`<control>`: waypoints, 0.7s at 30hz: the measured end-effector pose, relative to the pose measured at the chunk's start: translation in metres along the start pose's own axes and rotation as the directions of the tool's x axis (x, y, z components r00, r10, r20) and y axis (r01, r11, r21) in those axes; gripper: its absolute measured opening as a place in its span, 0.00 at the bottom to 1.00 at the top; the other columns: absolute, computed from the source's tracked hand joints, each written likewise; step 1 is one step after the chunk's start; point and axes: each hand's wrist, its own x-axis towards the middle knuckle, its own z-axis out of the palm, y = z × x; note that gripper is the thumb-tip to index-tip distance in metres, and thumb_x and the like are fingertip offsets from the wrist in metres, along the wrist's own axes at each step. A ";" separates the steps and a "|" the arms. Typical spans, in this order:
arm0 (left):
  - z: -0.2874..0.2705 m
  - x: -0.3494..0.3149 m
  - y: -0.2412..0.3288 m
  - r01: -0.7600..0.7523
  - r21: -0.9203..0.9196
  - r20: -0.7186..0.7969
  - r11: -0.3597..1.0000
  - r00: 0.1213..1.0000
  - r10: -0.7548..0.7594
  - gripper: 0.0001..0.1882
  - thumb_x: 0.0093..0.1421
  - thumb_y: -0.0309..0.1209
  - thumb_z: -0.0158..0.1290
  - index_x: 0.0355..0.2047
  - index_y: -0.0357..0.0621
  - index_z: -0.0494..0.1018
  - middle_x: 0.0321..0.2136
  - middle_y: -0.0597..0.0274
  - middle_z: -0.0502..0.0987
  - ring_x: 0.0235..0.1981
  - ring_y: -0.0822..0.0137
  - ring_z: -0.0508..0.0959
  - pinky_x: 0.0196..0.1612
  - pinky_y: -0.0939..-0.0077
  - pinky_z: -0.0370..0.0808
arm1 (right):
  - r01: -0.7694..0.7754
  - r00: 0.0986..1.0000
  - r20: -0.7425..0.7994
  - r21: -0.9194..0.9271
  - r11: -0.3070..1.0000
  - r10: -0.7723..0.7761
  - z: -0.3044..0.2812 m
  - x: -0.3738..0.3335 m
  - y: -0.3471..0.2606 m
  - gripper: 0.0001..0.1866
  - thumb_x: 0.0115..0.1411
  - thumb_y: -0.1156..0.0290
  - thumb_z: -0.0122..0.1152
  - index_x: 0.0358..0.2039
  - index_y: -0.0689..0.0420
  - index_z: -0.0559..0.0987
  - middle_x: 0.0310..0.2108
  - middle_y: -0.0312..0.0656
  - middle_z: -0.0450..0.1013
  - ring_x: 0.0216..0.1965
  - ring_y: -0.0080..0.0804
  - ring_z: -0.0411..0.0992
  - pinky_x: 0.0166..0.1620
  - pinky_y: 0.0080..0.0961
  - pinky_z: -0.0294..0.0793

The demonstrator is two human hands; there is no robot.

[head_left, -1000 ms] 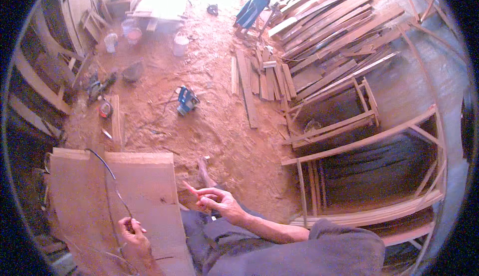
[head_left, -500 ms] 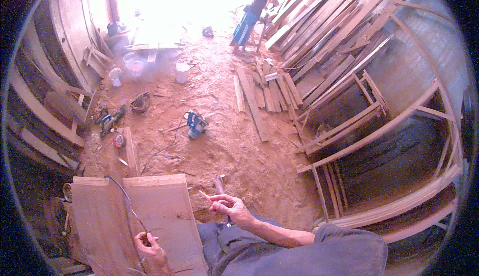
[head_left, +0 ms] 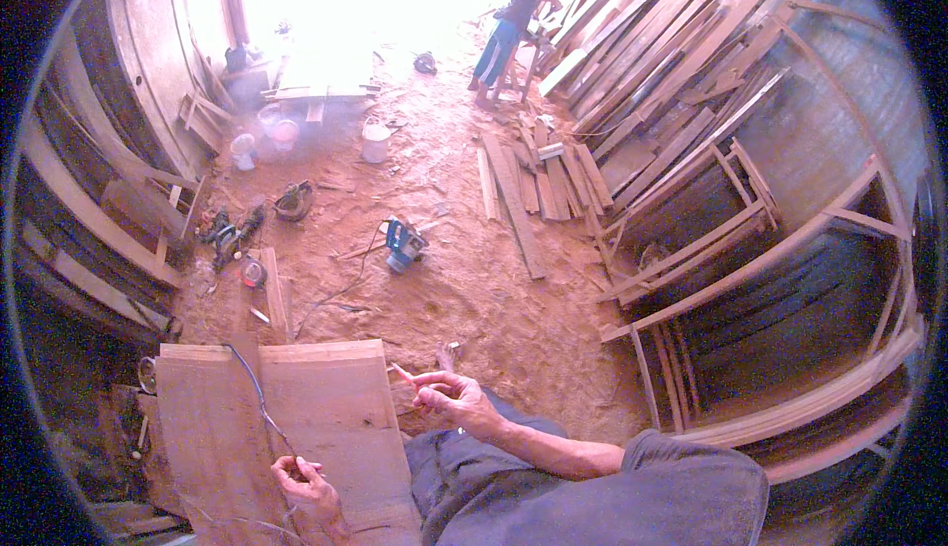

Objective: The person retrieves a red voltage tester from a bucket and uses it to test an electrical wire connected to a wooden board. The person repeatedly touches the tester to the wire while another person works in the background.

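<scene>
My left hand (head_left: 310, 495) is closed over the wooden board (head_left: 341, 403), its thumb and fingers pinching a dark cable (head_left: 261, 398). From that pinch the cable runs up across the board to its far edge. To the right of the board, my right hand (head_left: 458, 404) grips a slim, reddish, stick-like tool (head_left: 403, 373) whose pale tip points up and left. Its exact kind is too small to make out. The two hands are apart, and the tool does not touch the cable.
A blue power tool (head_left: 403, 246) with a cord lies on the sawdust-covered floor ahead. White buckets (head_left: 375, 143) stand farther off. Planks (head_left: 642, 72) lean along the right wall beside wooden frames (head_left: 691, 250). A person (head_left: 513, 28) works at the back.
The whole view has shifted slightly, so the surroundings sit a little farther right. Both hands keep their grips, and the distant person bends in nearly the same spot.
</scene>
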 end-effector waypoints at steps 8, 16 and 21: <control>-0.005 -0.002 -0.036 0.022 -0.215 0.044 0.976 0.999 -0.013 0.11 0.61 0.28 0.50 0.41 0.42 0.61 0.24 0.68 0.65 0.23 0.76 0.67 0.29 0.80 0.66 | -0.007 1.000 0.008 -0.025 1.000 0.008 0.001 0.003 0.002 0.18 0.63 0.64 0.61 0.50 0.60 0.76 0.39 0.38 0.77 0.40 0.21 0.75 0.43 0.21 0.75; 0.006 -0.011 0.001 0.048 -0.176 -0.049 0.983 0.997 -0.058 0.06 0.57 0.23 0.49 0.34 0.40 0.63 0.20 0.70 0.62 0.18 0.77 0.64 0.22 0.82 0.64 | 0.011 1.000 -0.004 -0.025 1.000 -0.011 0.001 -0.002 -0.008 0.16 0.65 0.66 0.58 0.50 0.60 0.76 0.38 0.39 0.78 0.40 0.22 0.75 0.46 0.21 0.75; 0.007 -0.017 0.008 0.119 -0.198 -0.002 0.973 0.992 -0.122 0.08 0.58 0.27 0.51 0.34 0.41 0.63 0.21 0.70 0.62 0.21 0.77 0.64 0.23 0.82 0.63 | 0.044 0.998 0.035 -0.054 0.998 -0.042 0.000 0.004 -0.010 0.16 0.66 0.66 0.57 0.50 0.59 0.76 0.39 0.40 0.78 0.39 0.23 0.75 0.46 0.22 0.75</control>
